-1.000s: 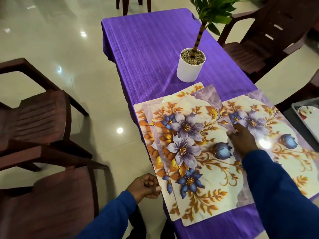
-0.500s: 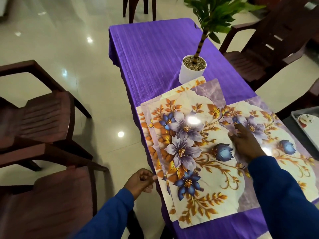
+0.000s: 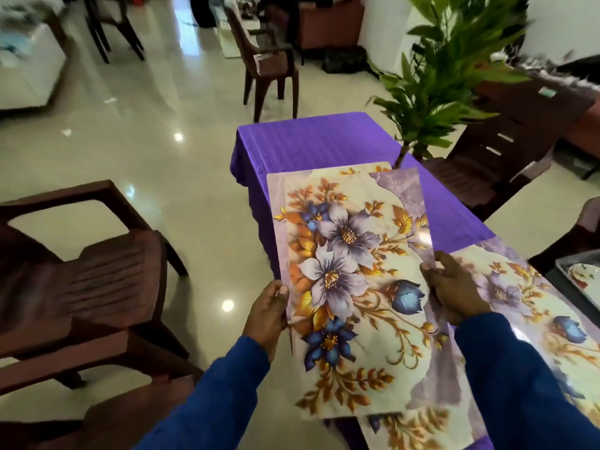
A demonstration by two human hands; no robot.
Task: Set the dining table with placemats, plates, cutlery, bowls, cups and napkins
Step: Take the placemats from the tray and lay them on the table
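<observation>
At far left, two dark brown plastic chairs (image 3: 81, 280) stand on the glossy tiled floor (image 3: 181, 177), beside the long side of a table covered with a purple cloth (image 3: 324, 141). The left hand (image 3: 268, 316), in a blue sleeve (image 3: 207, 404), grips the left edge of a floral placemat (image 3: 350, 287): the thumb lies curled on the top face and the fingers are hidden beneath. The placemat is held above the near part of the table, its far end raised. At least one more edge shows behind its far end and left side, so more than one mat may be in the grip; the count cannot be told. The right hand (image 3: 454, 293) holds the mat's right edge, fingers curled over it. Below the near corner, another placemat (image 3: 418, 430) lies on the cloth. Further right, a third floral placemat (image 3: 532, 306) lies flat on the table, partly covered by the right sleeve (image 3: 526, 384). A green potted plant (image 3: 444, 76) rises behind the held mat, its pot hidden. At the right edge is a grey tray (image 3: 571, 287) holding a plate (image 3: 584, 276), with two more brown chairs (image 3: 506, 147) nearby.
</observation>
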